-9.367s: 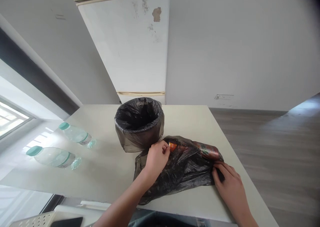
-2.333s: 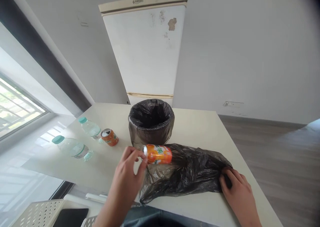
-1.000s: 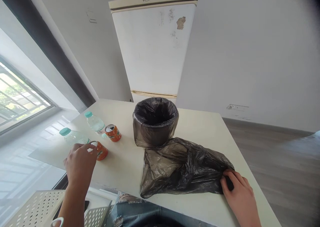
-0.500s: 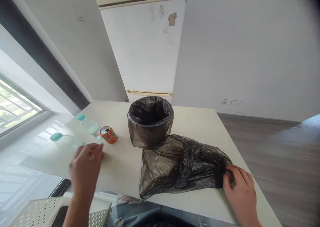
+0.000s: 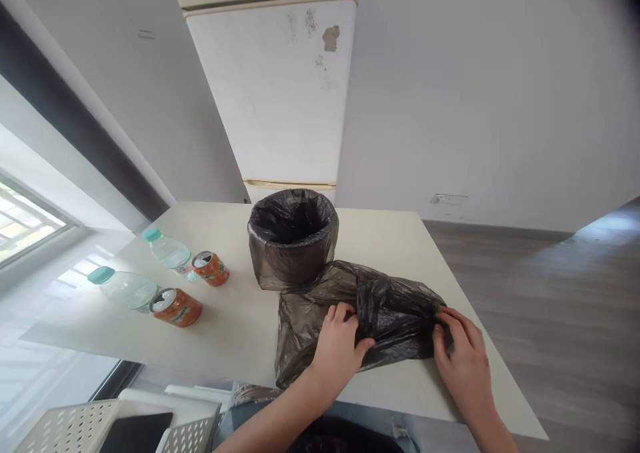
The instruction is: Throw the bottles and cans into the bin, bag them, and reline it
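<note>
A crumpled dark plastic bag (image 5: 380, 306) lies flat on the white table (image 5: 240, 320), just in front of a small bin lined with another dark bag (image 5: 293, 236). My left hand (image 5: 337, 350) rests on the bag's near middle, fingers curled and pinching a fold. At the bag's right end, my right hand (image 5: 463, 360) grips the plastic with bent fingers. Two orange soda cans lie on their sides at the left: one nearer me (image 5: 176, 306), one farther back (image 5: 211, 268).
Two clear bottles with teal caps (image 5: 123, 286) (image 5: 167, 250) lie beside the cans. A white fridge (image 5: 280, 86) stands behind the table. A white perforated basket (image 5: 65, 430) and a black phone (image 5: 135, 433) sit low at the left. Wooden floor lies to the right.
My left hand took cans out of the bag and laid them at the left, then came back onto the bag, which now lies flatter. The right hand stayed at the bag's right end.
</note>
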Motion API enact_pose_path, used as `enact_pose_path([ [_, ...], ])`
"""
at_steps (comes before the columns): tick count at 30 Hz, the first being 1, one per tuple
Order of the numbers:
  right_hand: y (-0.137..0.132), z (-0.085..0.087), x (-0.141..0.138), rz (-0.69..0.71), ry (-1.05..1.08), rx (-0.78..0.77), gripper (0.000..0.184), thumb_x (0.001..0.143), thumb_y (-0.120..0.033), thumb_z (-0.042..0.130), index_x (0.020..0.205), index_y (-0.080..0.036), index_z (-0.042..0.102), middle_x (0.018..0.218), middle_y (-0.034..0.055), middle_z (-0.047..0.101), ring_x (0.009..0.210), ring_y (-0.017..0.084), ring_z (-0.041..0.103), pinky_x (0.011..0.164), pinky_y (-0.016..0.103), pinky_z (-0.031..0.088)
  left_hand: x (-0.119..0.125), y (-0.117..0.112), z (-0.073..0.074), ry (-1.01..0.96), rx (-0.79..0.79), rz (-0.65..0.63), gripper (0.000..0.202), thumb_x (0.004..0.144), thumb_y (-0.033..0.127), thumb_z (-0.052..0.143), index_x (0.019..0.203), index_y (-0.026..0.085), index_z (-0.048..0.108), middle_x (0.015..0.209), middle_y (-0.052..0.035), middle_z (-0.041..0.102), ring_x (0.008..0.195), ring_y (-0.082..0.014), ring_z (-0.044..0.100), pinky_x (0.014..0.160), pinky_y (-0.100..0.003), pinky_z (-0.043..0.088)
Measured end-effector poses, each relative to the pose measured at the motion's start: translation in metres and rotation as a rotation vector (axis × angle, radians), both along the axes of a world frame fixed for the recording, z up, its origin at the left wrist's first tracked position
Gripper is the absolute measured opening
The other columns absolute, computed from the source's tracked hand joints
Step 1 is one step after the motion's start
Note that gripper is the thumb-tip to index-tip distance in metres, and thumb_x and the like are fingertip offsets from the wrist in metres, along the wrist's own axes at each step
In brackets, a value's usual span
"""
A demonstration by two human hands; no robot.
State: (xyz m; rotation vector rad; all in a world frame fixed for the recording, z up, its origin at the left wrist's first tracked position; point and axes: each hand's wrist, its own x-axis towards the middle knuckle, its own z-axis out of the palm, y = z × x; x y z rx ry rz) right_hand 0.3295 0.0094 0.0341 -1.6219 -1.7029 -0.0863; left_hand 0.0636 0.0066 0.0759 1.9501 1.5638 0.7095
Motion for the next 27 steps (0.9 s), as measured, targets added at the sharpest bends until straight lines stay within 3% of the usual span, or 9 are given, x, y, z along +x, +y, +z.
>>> enact_pose_path([
  [1, 0.0, 0.0, 0.0, 0.005, -0.003, 0.004, 0.025, 0.104, -0.036, 0.049, 0.117, -0.022, 0.064, 0.129, 0.0146, 0.067, 0.12, 0.033, 0.061, 0.107, 0.051, 0.049, 0.002, 0.003, -0.001, 0.009, -0.009, -0.017, 0.01, 0.091, 0.023, 0.072, 0.098, 0.017, 0.075, 0.123, -0.0166, 0.068, 0.118, -0.0365, 0.061, 0.106, -0.053, 0.05],
  [3, -0.001, -0.003, 0.003, 0.015, -0.009, 0.001, 0.024, 0.103, -0.037, 0.051, 0.118, -0.022, 0.064, 0.13, 0.0143, 0.067, 0.121, 0.033, 0.061, 0.108, 0.051, 0.049, 0.001, 0.005, 0.0, -0.03, -0.023, -0.021, 0.012, 0.097, 0.019, 0.059, 0.097, 0.018, 0.072, 0.115, -0.015, 0.07, 0.11, -0.0329, 0.065, 0.097, -0.047, 0.052],
  [6, 0.0, -0.012, 0.009, 0.036, -0.064, -0.065, 0.027, 0.105, -0.039, 0.049, 0.121, -0.022, 0.063, 0.129, 0.0134, 0.068, 0.119, 0.032, 0.063, 0.105, 0.049, 0.05, -0.014, 0.001, 0.009, -0.191, -0.065, 0.079, 0.019, 0.106, 0.033, 0.049, 0.106, 0.022, 0.064, 0.094, -0.0086, 0.07, 0.088, -0.0265, 0.069, 0.078, -0.036, 0.05],
  [10, -0.003, -0.023, 0.019, 0.052, -0.193, -0.182, 0.034, 0.107, -0.044, 0.044, 0.126, -0.022, 0.062, 0.13, 0.0124, 0.071, 0.121, 0.033, 0.065, 0.097, 0.049, 0.051, -0.05, -0.005, 0.018, -0.348, -0.099, 0.232, 0.03, 0.107, 0.051, 0.048, 0.095, 0.024, 0.056, 0.073, 0.0008, 0.057, 0.068, -0.0186, 0.058, 0.064, -0.028, 0.04],
  [12, -0.005, -0.025, 0.028, 0.033, -0.237, -0.201, 0.037, 0.106, -0.046, 0.043, 0.127, -0.023, 0.063, 0.133, 0.0129, 0.07, 0.123, 0.033, 0.064, 0.097, 0.049, 0.05, -0.071, -0.007, 0.016, -0.382, -0.06, 0.332, 0.033, 0.105, 0.054, 0.05, 0.092, 0.024, 0.055, 0.073, 0.0017, 0.056, 0.068, -0.0171, 0.056, 0.064, -0.027, 0.04],
  [16, -0.009, -0.026, 0.053, -0.039, -0.284, -0.244, 0.038, 0.102, -0.047, 0.043, 0.116, -0.024, 0.069, 0.129, 0.0123, 0.072, 0.116, 0.035, 0.066, 0.086, 0.049, 0.05, -0.105, -0.008, 0.005, -0.42, -0.008, 0.567, 0.033, 0.099, 0.055, 0.057, 0.101, 0.022, 0.061, 0.087, -0.0021, 0.066, 0.079, -0.0193, 0.061, 0.072, -0.029, 0.047],
  [19, -0.01, -0.023, 0.06, -0.103, -0.224, -0.227, 0.039, 0.099, -0.046, 0.042, 0.115, -0.023, 0.069, 0.122, 0.0141, 0.073, 0.108, 0.035, 0.067, 0.085, 0.049, 0.051, -0.122, -0.012, -0.004, -0.408, 0.023, 0.587, 0.028, 0.096, 0.051, 0.059, 0.097, 0.023, 0.06, 0.089, -0.0024, 0.069, 0.081, -0.0205, 0.063, 0.076, -0.03, 0.049],
  [22, -0.011, -0.014, 0.043, -0.119, -0.011, -0.283, 0.045, 0.1, -0.054, 0.045, 0.117, -0.02, 0.068, 0.118, 0.0163, 0.074, 0.102, 0.034, 0.068, 0.089, 0.048, 0.052, -0.131, -0.018, -0.013, -0.374, 0.036, 0.57, 0.022, 0.094, 0.045, 0.06, 0.096, 0.023, 0.058, 0.089, -0.0019, 0.07, 0.081, -0.0215, 0.066, 0.077, -0.032, 0.05],
  [27, -0.013, 0.001, -0.009, -0.046, 0.321, -0.584, 0.055, 0.098, -0.072, 0.046, 0.111, -0.024, 0.07, 0.11, 0.0118, 0.077, 0.101, 0.032, 0.071, 0.089, 0.046, 0.053, -0.143, -0.02, -0.017, -0.316, 0.051, 0.607, 0.022, 0.097, 0.044, 0.055, 0.1, 0.023, 0.06, 0.095, -0.0038, 0.072, 0.087, -0.0225, 0.068, 0.083, -0.034, 0.05],
])
